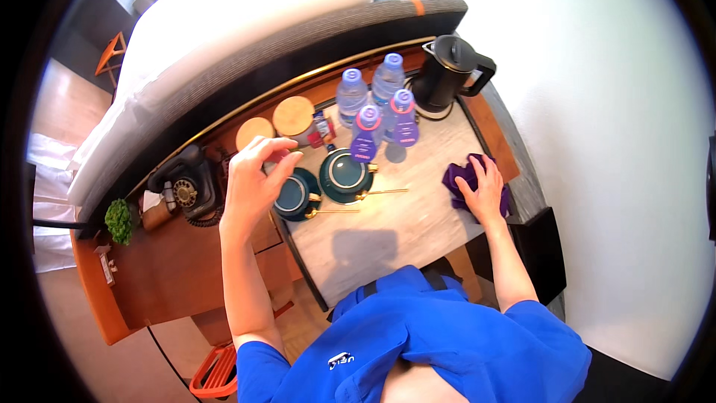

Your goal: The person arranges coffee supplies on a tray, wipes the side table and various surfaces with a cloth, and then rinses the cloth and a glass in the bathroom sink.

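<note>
My left hand (258, 176) hovers over the left side of the marble-look tray top, its curled fingers and thumb apart and nothing between them. Just right of it, two dark green cups, one nearer (292, 195) and one farther (345, 170), appear to sit upside down on saucers. Each has a gold handle, and gold teaspoons (386, 191) lie alongside. My right hand (485, 186) rests on a crumpled purple cloth (460, 179) at the right edge of the surface, fingers over its folds.
Several plastic water bottles (351, 98), two with purple neck tags (405, 130), stand behind the cups. Farther back is a black electric kettle (444, 73). Two wooden-lidded jars (293, 116), a rotary telephone (187, 187) and a small green plant (118, 221) occupy the left. A bed (235, 22) lies beyond.
</note>
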Tool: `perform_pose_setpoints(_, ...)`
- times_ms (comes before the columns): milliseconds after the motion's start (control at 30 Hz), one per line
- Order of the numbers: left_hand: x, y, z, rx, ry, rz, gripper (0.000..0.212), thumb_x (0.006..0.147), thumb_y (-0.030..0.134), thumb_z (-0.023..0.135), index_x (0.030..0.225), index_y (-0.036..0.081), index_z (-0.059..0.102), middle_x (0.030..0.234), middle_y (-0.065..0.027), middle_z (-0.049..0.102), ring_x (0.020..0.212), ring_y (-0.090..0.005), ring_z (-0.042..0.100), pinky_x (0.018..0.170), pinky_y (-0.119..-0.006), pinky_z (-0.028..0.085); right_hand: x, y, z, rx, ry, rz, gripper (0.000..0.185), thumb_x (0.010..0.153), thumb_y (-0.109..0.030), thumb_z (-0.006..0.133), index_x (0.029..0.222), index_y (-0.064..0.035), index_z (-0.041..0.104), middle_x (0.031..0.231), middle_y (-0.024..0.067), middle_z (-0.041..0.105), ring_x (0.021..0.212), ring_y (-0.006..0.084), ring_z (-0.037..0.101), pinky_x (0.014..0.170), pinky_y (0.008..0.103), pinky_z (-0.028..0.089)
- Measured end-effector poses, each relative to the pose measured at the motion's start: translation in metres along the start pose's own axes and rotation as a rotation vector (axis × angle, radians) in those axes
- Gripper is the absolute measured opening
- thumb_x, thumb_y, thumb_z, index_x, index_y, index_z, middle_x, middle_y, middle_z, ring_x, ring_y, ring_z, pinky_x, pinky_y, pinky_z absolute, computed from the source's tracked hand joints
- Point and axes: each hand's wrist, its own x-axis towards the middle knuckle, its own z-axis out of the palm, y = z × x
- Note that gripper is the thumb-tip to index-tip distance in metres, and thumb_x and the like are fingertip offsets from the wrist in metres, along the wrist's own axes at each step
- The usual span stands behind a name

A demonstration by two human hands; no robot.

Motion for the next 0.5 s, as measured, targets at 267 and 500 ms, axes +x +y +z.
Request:
perform_pose_setpoints(267, 0.078, 0.09, 0.146, -0.161, -0.11, 0.066, 0.063, 0.081, 0.02, 0.073, 0.136, 0.005, 0.046, 0.124, -0.0142, 0.052, 0.113, -0.024, 0.052, 0.093, -0.036, 0.045, -0.041, 0.013, 0.041, 0.052, -0.283, -0.298, 0.053, 0.075, -0.036, 0.073, 0.122, -0.0146, 0.056, 0.121, 0.0116, 0.053, 0.115, 0.0332, 0.048, 0.092, 0.0493, 0.04)
perform_pose_setpoints(500, 0.215, 0.089, 0.285, 0.501, -0.001, -0.049, 0.109, 0.058, 0.052, 0.082, 0.145, 0.01, 0.031, 0.149, -0.0229, 0.027, 0.139, -0.0394, 0.024, 0.11, -0.047, 0.029, 0.024, 0.06, 0.001, 1.056, -0.59, 0.353, 0.037, 0.08, -0.024, 0.073, 0.11, -0.005, 0.063, 0.093, 0.0086, 0.066, 0.085, 0.0164, 0.062, 0.077, 0.0296, 0.05)
